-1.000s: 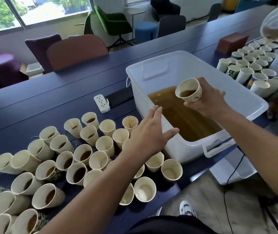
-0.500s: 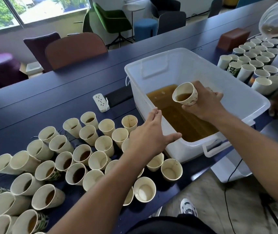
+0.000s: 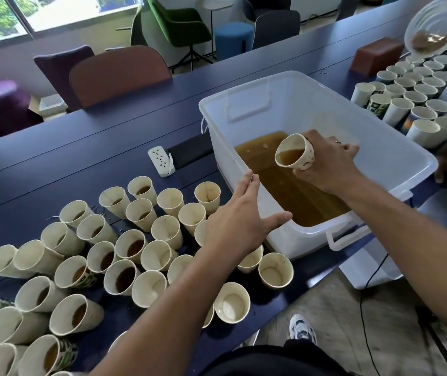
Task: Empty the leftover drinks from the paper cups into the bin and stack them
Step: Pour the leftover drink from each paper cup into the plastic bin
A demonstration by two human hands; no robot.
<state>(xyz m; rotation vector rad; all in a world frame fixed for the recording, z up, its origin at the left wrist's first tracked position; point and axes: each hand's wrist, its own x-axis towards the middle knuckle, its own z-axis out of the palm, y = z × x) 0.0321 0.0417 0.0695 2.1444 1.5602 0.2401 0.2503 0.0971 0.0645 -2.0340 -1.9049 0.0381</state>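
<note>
At frame centre-right, my right hand (image 3: 330,161) grips a tilted paper cup (image 3: 295,153) over the bin (image 3: 246,169). Left hand (image 3: 240,218) rests flat-fingered on the bin's rim. I judge the cup light, thin-walled, crushable: hold mid-wall, gently.

Office lounge or shared meeting room

A long dark blue table (image 3: 86,147) runs across the room, with a white power strip (image 3: 161,161) lying on it. Behind the table stand mixed chairs: a brown chair (image 3: 119,74), a purple chair (image 3: 59,63), a green swivel chair (image 3: 181,25) and a round blue stool (image 3: 233,39). A big window (image 3: 54,12) shows greenery outside
</note>
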